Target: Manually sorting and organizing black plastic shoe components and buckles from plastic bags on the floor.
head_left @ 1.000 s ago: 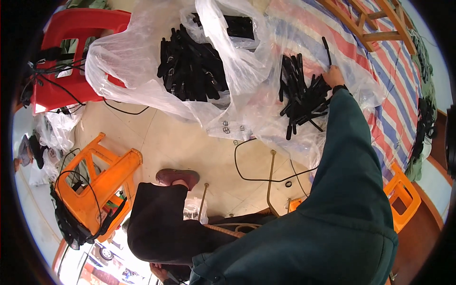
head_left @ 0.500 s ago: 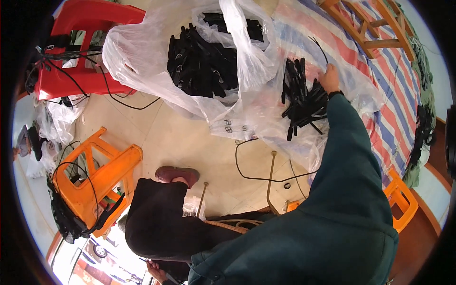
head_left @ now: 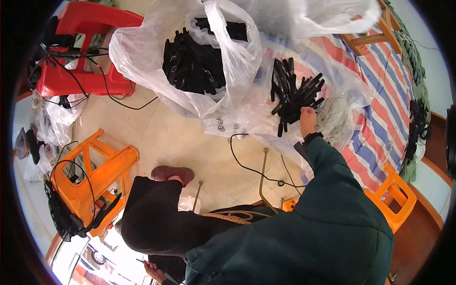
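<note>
My right hand (head_left: 308, 121) is at the lower edge of a pile of short black straps (head_left: 297, 92) on clear plastic. Its fingers are curled closed by the strap ends; whether a strap is in them is hidden. A dark flat piece (head_left: 302, 151) shows beside my right wrist. At the lower left, below my knee, my left hand (head_left: 154, 271) is closed round a thin, dark-tipped thing (head_left: 140, 260) too small to name. A large clear plastic bag (head_left: 137, 52) stands open, full of black straps with metal buckles (head_left: 194, 66).
An orange stool (head_left: 97, 175) lies on its side at left; a red plastic chair (head_left: 71, 85) with black cables is behind it. Striped sheeting (head_left: 375, 118) covers the right, with a wooden frame (head_left: 370, 40) on it. A black cord (head_left: 247, 167) loops on the floor.
My right hand has moved nearer, from the pile's far right to its lower edge. The thin black strap ends that stuck up from it no longer show. Loose plastic has billowed up at the top right.
</note>
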Tool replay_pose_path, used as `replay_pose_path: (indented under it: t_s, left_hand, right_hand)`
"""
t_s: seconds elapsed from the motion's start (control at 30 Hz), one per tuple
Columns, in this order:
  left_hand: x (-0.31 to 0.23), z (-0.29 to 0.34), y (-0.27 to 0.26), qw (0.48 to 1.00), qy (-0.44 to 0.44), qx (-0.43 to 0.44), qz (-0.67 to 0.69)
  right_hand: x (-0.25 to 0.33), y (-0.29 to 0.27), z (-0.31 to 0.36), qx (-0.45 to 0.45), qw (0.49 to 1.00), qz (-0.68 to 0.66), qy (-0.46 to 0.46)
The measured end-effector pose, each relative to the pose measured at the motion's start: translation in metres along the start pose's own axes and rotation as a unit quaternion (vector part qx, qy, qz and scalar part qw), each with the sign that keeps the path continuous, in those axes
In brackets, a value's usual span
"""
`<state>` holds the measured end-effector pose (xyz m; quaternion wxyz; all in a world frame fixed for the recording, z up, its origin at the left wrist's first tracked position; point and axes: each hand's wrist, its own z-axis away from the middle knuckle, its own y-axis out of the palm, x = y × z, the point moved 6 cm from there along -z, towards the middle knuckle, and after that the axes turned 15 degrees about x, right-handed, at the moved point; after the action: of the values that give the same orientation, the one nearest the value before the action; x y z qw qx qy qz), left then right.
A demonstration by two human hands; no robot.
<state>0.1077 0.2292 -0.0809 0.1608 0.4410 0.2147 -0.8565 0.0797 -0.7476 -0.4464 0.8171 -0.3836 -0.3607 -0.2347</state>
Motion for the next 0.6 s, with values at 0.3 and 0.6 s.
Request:
replay_pose_path:
  t_s: [0.3,0.6]
  left_hand:
    - [-0.004,-0.002,0.032,1.0,-0.016,-0.004,-0.017]
    - [-0.006,0.001,0.025,0.999,0.01,0.003,-0.04]
  right_hand:
    - [-0.001,-0.026,-0.05,-0.109,0.983,0.118,0.093]
    - [0.124,0.058,-0.051,-0.006,0.96,0.279,0.015]
